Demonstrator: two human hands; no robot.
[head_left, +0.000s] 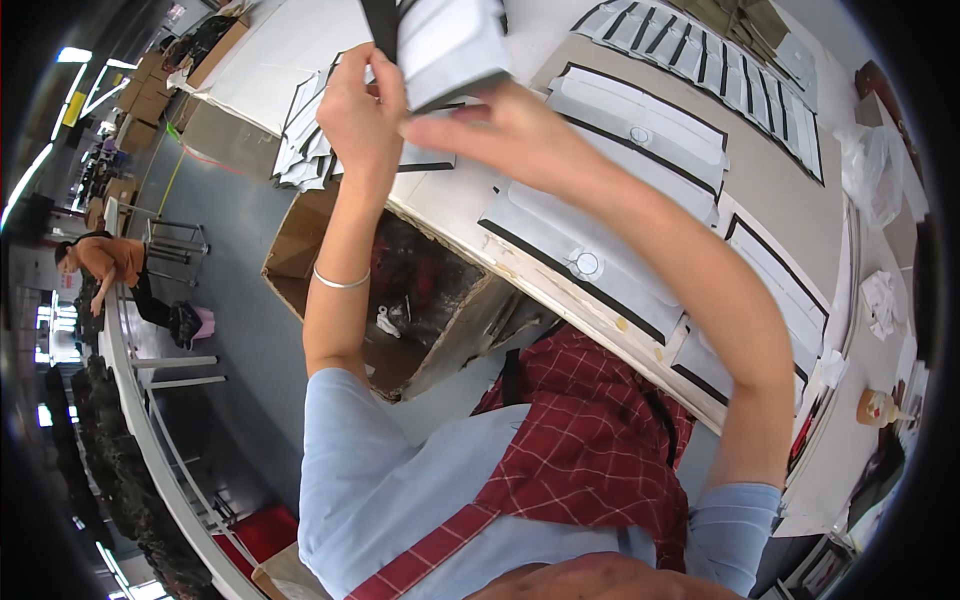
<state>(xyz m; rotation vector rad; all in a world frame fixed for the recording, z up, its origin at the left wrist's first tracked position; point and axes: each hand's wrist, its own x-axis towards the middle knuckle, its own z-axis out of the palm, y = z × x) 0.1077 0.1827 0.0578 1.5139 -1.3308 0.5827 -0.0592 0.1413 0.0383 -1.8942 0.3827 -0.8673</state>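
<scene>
At the top of the view, a white-and-grey flat panel with black edging (455,45) is raised above the table's near left part. My left hand (362,115) is closed on its black strip at the left side, fingers pinched together. Against the panel's lower right edge is my right hand (490,130), slightly blurred; its thumb stretches toward my left wrist, and the other fingers are mostly hidden by the panel. Under my right forearm lie similar grey panels (540,225), one bearing a small round ring (586,263). A stack of black-edged pieces (303,135) sits left of my left hand.
A row of overlapping black-striped pieces (690,55) runs along the table's far side. An open cardboard box (440,345) stands below the near edge. At right are a clear plastic bag (872,175) and a small bottle (880,408). Another person (112,262) works at far left.
</scene>
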